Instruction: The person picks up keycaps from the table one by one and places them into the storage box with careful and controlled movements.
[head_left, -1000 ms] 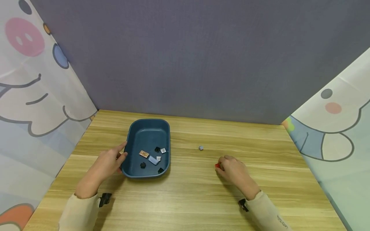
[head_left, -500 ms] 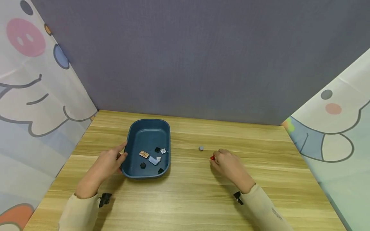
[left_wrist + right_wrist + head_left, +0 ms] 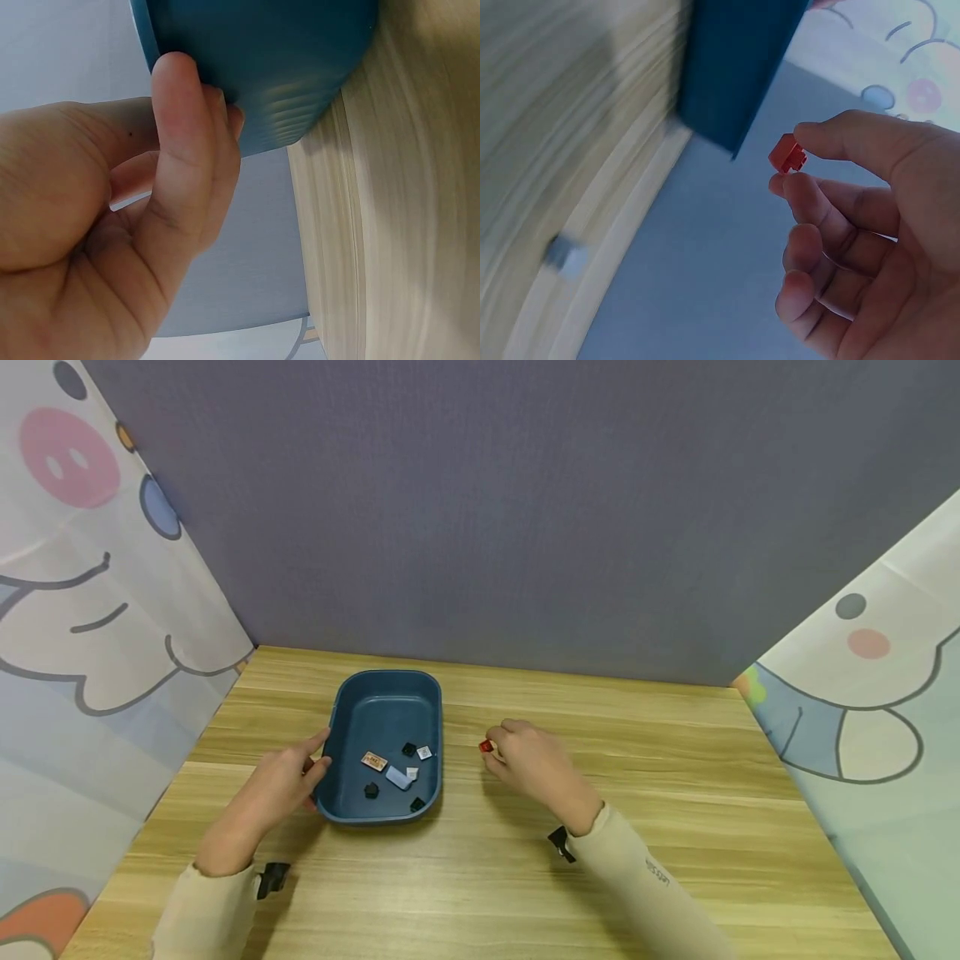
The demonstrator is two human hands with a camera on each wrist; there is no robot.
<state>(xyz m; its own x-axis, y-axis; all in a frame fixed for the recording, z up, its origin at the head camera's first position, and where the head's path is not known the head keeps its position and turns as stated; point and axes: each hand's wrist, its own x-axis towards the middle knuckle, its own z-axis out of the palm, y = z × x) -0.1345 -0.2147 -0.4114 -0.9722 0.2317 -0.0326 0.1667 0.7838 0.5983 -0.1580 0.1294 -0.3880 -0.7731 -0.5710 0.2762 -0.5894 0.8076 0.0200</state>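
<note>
My right hand (image 3: 536, 764) pinches a small red keycap (image 3: 787, 154) between thumb and fingertips, above the table just right of the blue tray (image 3: 386, 672). In the right wrist view the other fingers are curled below it. My left hand (image 3: 281, 781) grips the tray's left side by the rim; its fingers (image 3: 184, 142) touch the outer wall. Inside the tray lie several small caps: a beige one with print (image 3: 374, 762), a long pale blue one (image 3: 398, 777), a white one (image 3: 424, 752) and a black one (image 3: 371, 790) among them.
A small grey-blue piece (image 3: 568, 256) sits on the wooden table (image 3: 480, 893), blurred in the right wrist view and hidden behind my right hand in the head view. A grey partition (image 3: 495, 527) stands along the back edge. Printed curtains (image 3: 90, 610) hang at both sides.
My right hand has lifted the red keycap from the table and carried it left toward the tray. My left hand stays at the tray's rim, and the tray has not moved.
</note>
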